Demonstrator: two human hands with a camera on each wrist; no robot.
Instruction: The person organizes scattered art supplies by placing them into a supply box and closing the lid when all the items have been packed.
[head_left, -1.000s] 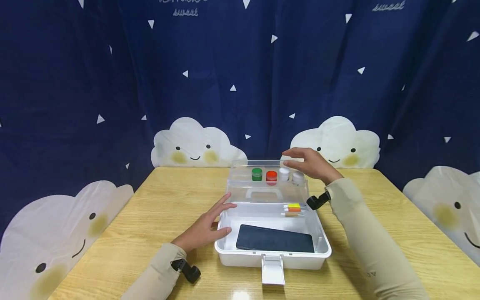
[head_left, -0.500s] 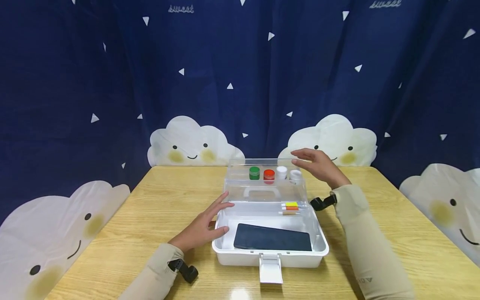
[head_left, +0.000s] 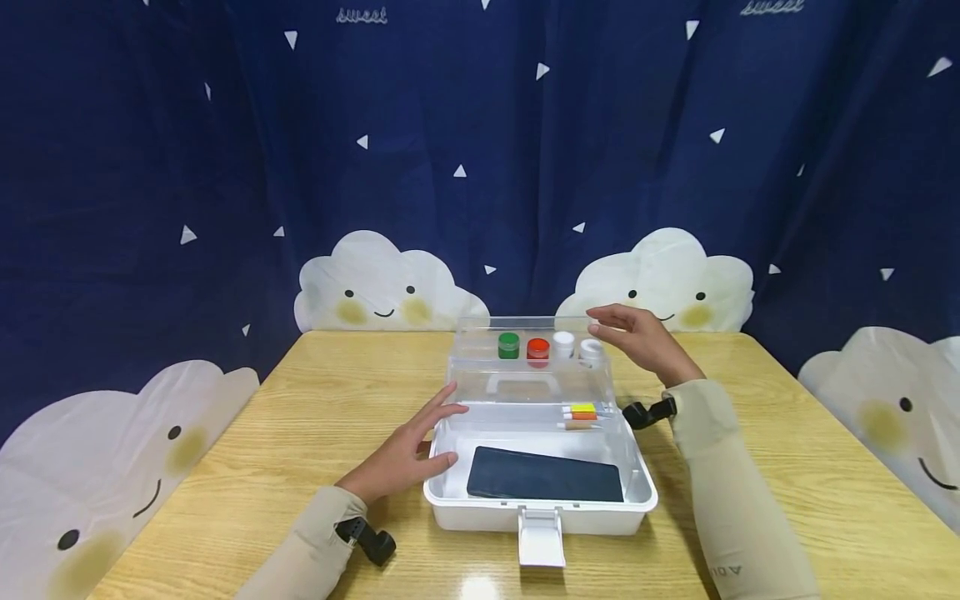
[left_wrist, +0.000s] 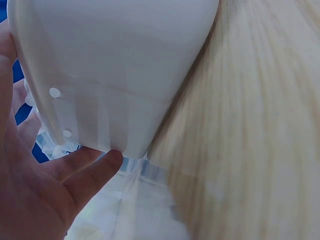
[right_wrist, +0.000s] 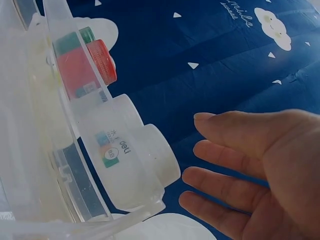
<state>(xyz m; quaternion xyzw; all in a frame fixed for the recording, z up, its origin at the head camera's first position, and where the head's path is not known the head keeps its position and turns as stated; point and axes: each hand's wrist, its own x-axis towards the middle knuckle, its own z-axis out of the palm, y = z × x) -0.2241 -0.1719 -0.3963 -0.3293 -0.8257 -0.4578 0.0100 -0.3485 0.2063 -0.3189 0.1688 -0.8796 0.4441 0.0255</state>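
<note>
A white plastic storage box (head_left: 487, 518) stands open on the table, its see-through lid (head_left: 470, 385) tipped back. In the lid's tray sit a green-capped jar (head_left: 508, 346), a red-capped jar (head_left: 537, 352) and two white paint jars (right_wrist: 162, 157). My left hand (head_left: 401, 458) rests on the box's left side, thumb and forefingers over the rim; in the left wrist view two fingertips touch the outer wall. My right hand (head_left: 647, 340) hovers beside the rightmost white jar, fingers loosely extended, nothing held; a gap shows between them in the right wrist view.
Inside the box lie a dark flat rectangular thing (head_left: 545, 475) and small slim items with yellow (head_left: 582, 408), orange and brown bodies. The front latch (head_left: 541, 542) hangs down. Wooden table (head_left: 360, 367) surrounds the box; a navy curtain (head_left: 420, 100) hangs behind.
My right hand has drawn back to the right, away from the jars, and lowered slightly. The left hand stays on the box side. The head view has shifted a little.
</note>
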